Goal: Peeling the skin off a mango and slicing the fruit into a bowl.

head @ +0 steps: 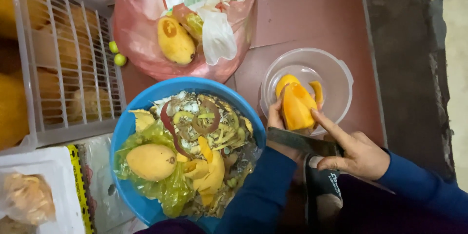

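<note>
The floor [302, 14] offers open room only along its far right stretch, beyond the clear plastic bowl [336, 75]. The blue basin [127, 131], heaped with peels, blocks the middle, touching the pink bag [131, 34] behind it. The white wire crate [68, 68] walls off the left edge. A dark raised ledge [399, 68] bounds the right.

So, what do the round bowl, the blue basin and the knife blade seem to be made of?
Bowl: probably clear plastic; the floor shows through, and the rim has moulded tabs.
Basin: likely opaque blue plastic, with a smooth, slightly shiny rim.
Knife blade: appears to be metal, flat, dark grey and dull.
</note>
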